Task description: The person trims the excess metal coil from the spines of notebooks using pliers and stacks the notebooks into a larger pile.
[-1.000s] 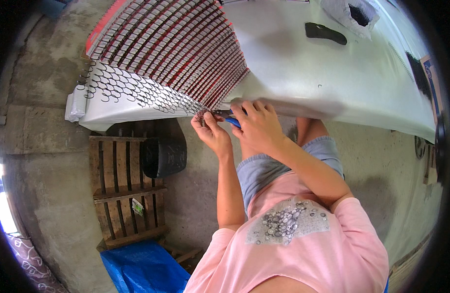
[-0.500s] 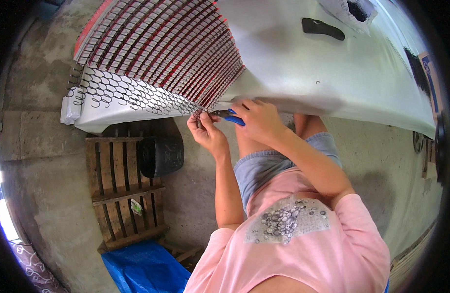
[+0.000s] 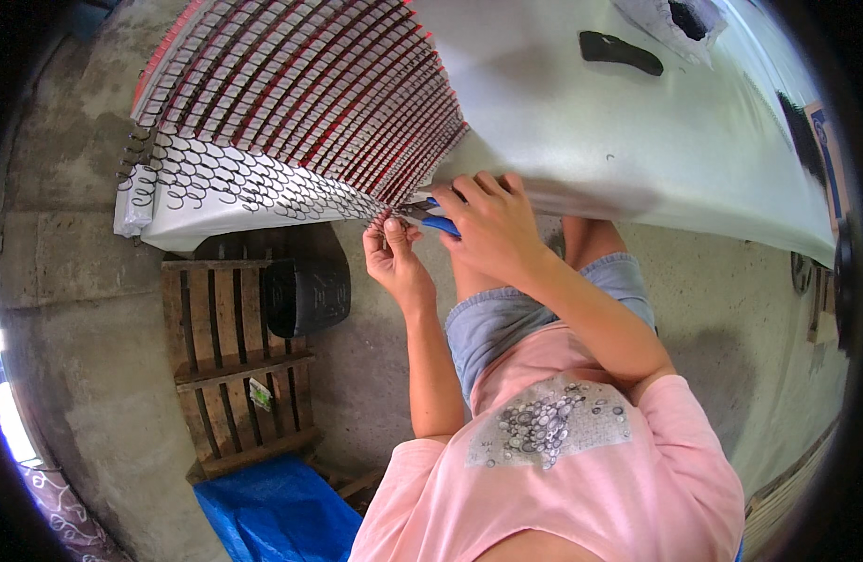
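Observation:
My left hand [image 3: 400,262] pinches the near right corner of a dark wire mesh [image 3: 230,178] with open loops at the table's front edge. My right hand [image 3: 497,229] is around a pair of pliers [image 3: 439,225] with blue handles. Its jaws point left and meet the wire close to my left fingertips; whether they grip a strand is too small to tell. The mesh runs up into a fan-shaped panel [image 3: 310,89] of black wire rows with red and white between them, lying on the white-covered table [image 3: 535,112].
A flat black piece [image 3: 621,53] and a white bag [image 3: 670,23] with dark contents lie toward the far right. Below the table at left are a wooden slatted pallet [image 3: 227,318], a black bin [image 3: 321,295] and a blue sheet [image 3: 272,515].
The pliers' handles have spread further apart, and my right fingers have lifted and opened out around them. My left hand keeps its pinch at the mesh corner.

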### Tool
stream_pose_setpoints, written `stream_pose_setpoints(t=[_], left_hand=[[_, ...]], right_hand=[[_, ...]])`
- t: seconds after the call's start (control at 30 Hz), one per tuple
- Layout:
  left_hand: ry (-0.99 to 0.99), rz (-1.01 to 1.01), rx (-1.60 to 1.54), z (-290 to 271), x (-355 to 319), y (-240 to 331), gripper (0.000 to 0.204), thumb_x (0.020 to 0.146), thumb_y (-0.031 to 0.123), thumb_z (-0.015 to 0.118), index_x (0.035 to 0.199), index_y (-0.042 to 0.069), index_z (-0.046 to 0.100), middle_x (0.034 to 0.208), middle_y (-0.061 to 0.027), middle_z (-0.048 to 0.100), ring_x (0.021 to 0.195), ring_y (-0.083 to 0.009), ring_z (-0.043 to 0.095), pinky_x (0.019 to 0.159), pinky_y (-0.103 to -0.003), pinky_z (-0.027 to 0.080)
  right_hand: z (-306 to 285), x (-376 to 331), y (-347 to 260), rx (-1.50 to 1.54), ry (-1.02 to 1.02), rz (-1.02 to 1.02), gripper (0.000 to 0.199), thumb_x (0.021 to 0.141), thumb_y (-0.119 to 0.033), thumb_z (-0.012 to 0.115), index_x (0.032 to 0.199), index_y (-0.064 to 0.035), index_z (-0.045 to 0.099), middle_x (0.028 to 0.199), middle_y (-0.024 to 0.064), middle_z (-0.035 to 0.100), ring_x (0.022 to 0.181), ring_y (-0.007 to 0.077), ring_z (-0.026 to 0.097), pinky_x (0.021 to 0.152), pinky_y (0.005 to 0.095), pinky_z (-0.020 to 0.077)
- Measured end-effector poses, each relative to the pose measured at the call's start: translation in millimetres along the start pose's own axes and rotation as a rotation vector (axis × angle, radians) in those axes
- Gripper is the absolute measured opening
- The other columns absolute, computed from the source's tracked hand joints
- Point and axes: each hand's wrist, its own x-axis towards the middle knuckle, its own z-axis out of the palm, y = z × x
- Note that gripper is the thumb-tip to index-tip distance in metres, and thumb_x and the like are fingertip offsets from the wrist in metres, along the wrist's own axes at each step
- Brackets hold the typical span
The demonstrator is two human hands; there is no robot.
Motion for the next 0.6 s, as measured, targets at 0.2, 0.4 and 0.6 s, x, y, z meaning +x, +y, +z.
stream_pose_setpoints(t=[0.2,0.4,0.6], left_hand=[[-0.009,0.013,0.028,-3.5,1.5,-1.0,0.021,0.092,0.017,0.055,0.099,-0.002,0.054,0.084,-0.0047,0.057,0.07,-0.0095,0.053,0.062,-0.023,0.045],[-0.019,-0.004,0.068,-12.4,-0.1,15.2,0.021,0.091,0.015,0.057,0.105,0.0,0.053,0.086,-0.0018,0.056,0.071,-0.0087,0.052,0.064,-0.022,0.044],[-0.131,-0.058,0.129,-14.3,0.3,21.9,0.026,0.091,0.016,0.056,0.111,0.0,0.052,0.087,-0.0017,0.054,0.072,-0.0085,0.052,0.064,-0.022,0.043]], right_hand=[[7.4,0.1,7.2,0.086,-0.103,0.035,0.036,0.063,-0.02,0.072,0.097,-0.0143,0.06,0.085,0.0032,0.056,0.079,0.0219,0.058,0.07,0.0358,0.0473],[-9.1,0.9,7.8,0.05,-0.057,0.015,0.038,0.064,-0.023,0.071,0.099,-0.0136,0.061,0.087,0.0033,0.055,0.085,0.0212,0.055,0.077,0.0392,0.0423],[-2.9,4.2,5.3,0.019,0.057,-0.027,0.039,0.065,-0.027,0.07,0.101,-0.0142,0.061,0.089,0.0019,0.053,0.092,0.0196,0.051,0.083,0.0437,0.035]])
